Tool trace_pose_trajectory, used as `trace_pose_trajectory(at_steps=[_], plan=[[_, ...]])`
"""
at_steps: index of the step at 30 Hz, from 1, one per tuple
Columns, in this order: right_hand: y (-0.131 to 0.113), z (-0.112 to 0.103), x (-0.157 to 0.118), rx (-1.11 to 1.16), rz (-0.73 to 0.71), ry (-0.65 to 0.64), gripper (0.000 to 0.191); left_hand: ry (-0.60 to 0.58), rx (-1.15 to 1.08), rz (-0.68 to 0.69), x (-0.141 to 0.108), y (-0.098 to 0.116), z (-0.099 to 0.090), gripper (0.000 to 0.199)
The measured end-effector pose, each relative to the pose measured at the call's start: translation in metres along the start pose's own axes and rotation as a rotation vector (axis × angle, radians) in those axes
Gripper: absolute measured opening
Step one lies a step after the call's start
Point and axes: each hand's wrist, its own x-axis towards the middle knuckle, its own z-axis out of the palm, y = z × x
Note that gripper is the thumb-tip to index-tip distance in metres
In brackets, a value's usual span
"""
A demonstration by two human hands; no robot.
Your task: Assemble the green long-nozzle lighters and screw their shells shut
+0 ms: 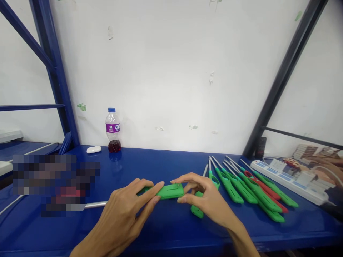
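A green long-nosed lighter (171, 191) lies level between my hands above the blue table, its metal tube pointing left. My left hand (128, 203) is closed around the handle, thumb and fingers pressing its sides and hiding the trigger area. The thumb and forefinger of my right hand (207, 198) pinch the handle's right-hand end. Behind and beneath the right hand lies another green lighter (197, 211), partly covered. To the right, several green lighters (230, 187) rest in a fanned row with their tubes pointing away, and red lighters (270, 189) lie among them.
A bottle (114, 132) with a little dark drink stands near the wall, beside a white case (93, 150). A white power strip (292, 182) runs along the right. Blue posts (57, 71) rise at the left. A blurred patch covers the left tabletop. Another person's arm shows far right.
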Motion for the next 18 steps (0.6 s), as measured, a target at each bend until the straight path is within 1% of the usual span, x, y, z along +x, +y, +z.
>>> trace_pose_trajectory(at_steps=[3,4,6,7,9,10,12,13,15,18], plan=[[0.0,-0.004,-0.002,0.042,0.002,-0.038,0.047,-0.007,-0.002,-0.004,0.0,0.0,-0.001,0.037],[0.001,-0.006,-0.003,0.058,-0.011,-0.055,0.048,-0.012,-0.004,-0.009,0.0,-0.001,-0.002,0.037],[0.007,-0.011,-0.002,0.044,-0.045,-0.046,0.038,-0.024,-0.007,-0.026,0.0,-0.002,-0.003,0.037],[0.011,-0.013,-0.001,-0.013,-0.058,-0.016,0.034,-0.029,-0.006,-0.037,0.0,-0.004,-0.004,0.037],[0.022,-0.016,0.002,-0.229,-0.056,0.059,0.033,-0.036,0.002,-0.061,-0.001,-0.006,-0.005,0.036],[0.027,-0.017,0.003,-0.361,-0.044,0.066,0.029,-0.043,0.009,-0.076,-0.001,-0.007,-0.005,0.036],[0.039,-0.016,0.006,-0.569,-0.016,0.014,0.022,-0.068,0.025,-0.109,-0.002,-0.009,-0.006,0.035],[0.044,-0.015,0.007,-0.627,-0.005,-0.019,0.022,-0.086,0.03,-0.128,-0.002,-0.009,-0.006,0.034],[0.05,-0.013,0.009,-0.685,-0.005,-0.055,0.018,-0.132,0.03,-0.171,-0.003,-0.009,-0.004,0.034],[0.049,-0.015,0.01,-0.701,-0.016,-0.005,0.012,-0.227,-0.001,-0.22,-0.003,-0.008,-0.001,0.032]])
